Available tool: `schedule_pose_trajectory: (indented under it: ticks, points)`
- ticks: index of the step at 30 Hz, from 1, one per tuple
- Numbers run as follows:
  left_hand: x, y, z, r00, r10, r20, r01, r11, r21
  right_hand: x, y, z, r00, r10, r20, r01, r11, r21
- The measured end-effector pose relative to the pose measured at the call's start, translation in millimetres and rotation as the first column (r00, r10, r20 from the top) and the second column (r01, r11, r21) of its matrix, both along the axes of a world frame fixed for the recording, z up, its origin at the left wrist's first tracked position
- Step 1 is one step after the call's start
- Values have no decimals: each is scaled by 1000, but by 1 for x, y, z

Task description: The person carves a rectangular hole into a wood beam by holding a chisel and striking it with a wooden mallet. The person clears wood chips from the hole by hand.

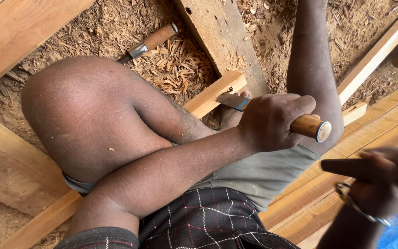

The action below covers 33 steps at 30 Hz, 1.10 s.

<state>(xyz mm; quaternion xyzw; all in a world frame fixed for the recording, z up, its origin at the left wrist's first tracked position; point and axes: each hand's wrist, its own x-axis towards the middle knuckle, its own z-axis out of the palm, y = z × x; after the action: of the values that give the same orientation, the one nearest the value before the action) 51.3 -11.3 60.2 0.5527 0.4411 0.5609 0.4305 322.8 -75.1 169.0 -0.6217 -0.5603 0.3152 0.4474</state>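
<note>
Above the end of a pale wooden bar (215, 93), his left hand (272, 122) grips a chisel (272, 115), blade on the wood. Right hand (383, 177), blurred, clutches a dark tool (346, 167) at the right edge.

Soft even daylight, faint shadows; sharp centre, right hand (383, 182) blurred at the edge

Raised knee (77, 115) and plank (222, 41) crowd the chisel (272, 115)

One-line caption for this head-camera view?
Seated among wood shavings, the left hand grips a wooden-handled chisel against a timber piece; the blurred right hand holds a dark object.
</note>
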Motion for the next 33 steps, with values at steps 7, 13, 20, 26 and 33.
schedule_pose_trajectory:
  ticks: [7,13,20,26,33]
  points:
    - [10,11,-5,1000,17,8,-16,1000,-19,-14,-19,29,991,51,122,-80,967,244]
    - [11,7,-28,993,52,107,-46,997,-57,-32,-8,33,789,56,612,-168,978,127]
    - [0,2,-39,991,94,98,-88,994,-64,-42,21,17,463,135,876,-232,972,-27]
    - [-3,-2,-25,993,64,95,-57,996,-75,-44,1,42,812,32,583,-158,973,167]
    - [-6,-4,-28,989,82,125,-79,996,-32,-36,11,11,459,239,856,-211,965,-157]
